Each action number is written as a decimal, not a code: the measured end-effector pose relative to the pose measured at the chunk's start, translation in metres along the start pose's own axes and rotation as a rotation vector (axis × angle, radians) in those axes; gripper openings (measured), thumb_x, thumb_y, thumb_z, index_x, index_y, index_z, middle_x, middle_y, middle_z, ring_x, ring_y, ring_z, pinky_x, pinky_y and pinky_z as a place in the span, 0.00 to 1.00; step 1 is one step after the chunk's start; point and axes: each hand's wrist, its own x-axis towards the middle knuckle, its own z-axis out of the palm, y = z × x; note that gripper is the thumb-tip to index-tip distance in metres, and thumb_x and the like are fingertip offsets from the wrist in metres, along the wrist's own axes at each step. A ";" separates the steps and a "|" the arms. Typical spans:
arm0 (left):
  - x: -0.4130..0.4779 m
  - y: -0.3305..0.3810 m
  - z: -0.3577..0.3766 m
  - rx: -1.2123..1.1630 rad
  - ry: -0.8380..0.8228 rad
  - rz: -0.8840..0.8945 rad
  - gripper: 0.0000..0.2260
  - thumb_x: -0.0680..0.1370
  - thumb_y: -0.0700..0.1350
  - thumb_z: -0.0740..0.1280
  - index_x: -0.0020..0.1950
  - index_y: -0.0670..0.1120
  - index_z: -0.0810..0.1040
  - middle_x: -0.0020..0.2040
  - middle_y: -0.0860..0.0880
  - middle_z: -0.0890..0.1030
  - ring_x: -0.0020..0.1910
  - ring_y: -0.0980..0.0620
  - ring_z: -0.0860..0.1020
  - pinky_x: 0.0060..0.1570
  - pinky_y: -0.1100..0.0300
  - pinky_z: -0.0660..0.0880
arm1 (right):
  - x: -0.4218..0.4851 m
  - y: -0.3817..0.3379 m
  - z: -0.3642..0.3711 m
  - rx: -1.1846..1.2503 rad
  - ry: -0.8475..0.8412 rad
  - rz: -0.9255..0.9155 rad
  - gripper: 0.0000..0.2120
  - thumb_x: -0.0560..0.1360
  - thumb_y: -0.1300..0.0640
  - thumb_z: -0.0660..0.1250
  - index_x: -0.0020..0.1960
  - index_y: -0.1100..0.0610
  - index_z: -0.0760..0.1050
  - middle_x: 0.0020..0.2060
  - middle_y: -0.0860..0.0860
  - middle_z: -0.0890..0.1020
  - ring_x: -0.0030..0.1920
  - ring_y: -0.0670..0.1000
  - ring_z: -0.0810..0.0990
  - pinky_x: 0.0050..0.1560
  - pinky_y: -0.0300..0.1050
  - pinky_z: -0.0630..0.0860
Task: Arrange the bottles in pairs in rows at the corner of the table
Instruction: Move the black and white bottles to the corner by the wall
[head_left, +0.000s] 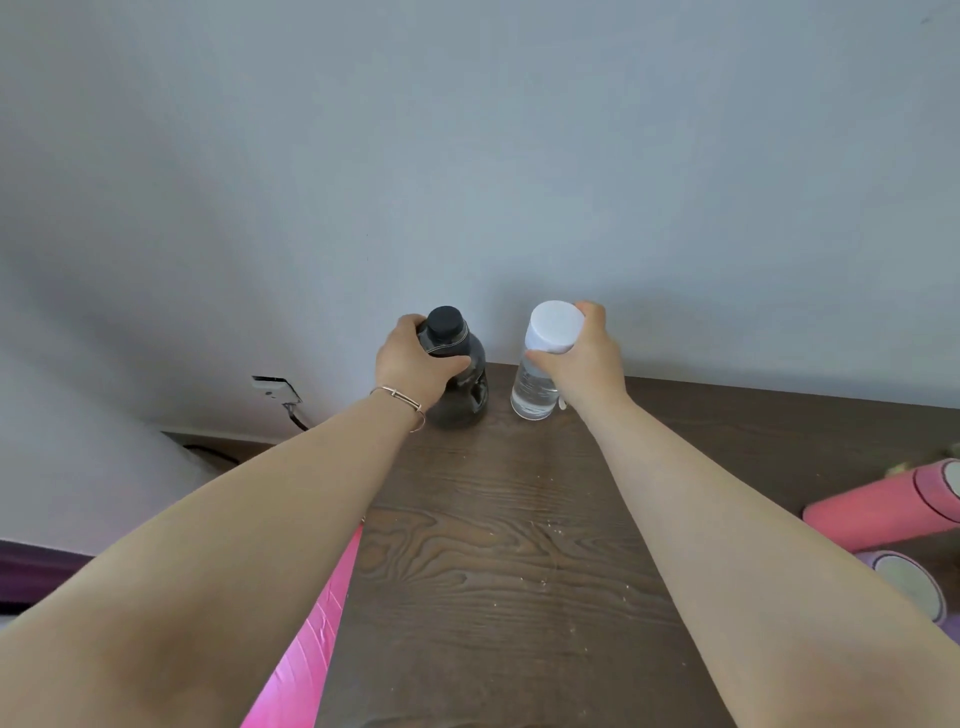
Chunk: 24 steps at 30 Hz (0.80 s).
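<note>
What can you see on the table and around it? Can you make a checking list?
Surface: dark wood-grain table, pale specks scattered on it.
Job's things: dark bottle with black cap and clear bottle with white cap, upright, side by side but apart at the far corner.
Clutter: pink bottle lying down at the right edge; purple bottle beside it.
Grips: left hand holds the dark bottle's neck; right hand holds the clear bottle's top.
Cables: black cable hanging from a wall socket.
Surroundings: plain pale wall.
</note>
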 end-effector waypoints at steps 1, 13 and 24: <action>0.003 0.000 0.001 0.005 -0.003 0.000 0.30 0.65 0.48 0.77 0.64 0.49 0.71 0.56 0.52 0.79 0.54 0.49 0.77 0.49 0.59 0.71 | 0.002 0.001 0.001 -0.004 0.004 -0.001 0.39 0.76 0.57 0.82 0.79 0.56 0.64 0.72 0.59 0.77 0.72 0.63 0.76 0.66 0.55 0.77; 0.022 0.003 0.009 0.027 -0.060 0.027 0.31 0.64 0.49 0.77 0.65 0.50 0.71 0.58 0.51 0.79 0.56 0.49 0.76 0.53 0.56 0.74 | 0.009 0.008 0.003 -0.042 -0.045 -0.025 0.39 0.76 0.57 0.81 0.80 0.54 0.63 0.72 0.59 0.76 0.72 0.63 0.76 0.66 0.55 0.77; 0.020 0.002 0.010 0.328 -0.156 0.120 0.37 0.71 0.52 0.73 0.75 0.47 0.59 0.68 0.45 0.68 0.66 0.41 0.67 0.61 0.46 0.71 | 0.009 0.008 0.004 -0.282 -0.051 -0.103 0.44 0.76 0.54 0.82 0.83 0.57 0.61 0.78 0.60 0.69 0.77 0.65 0.71 0.71 0.60 0.76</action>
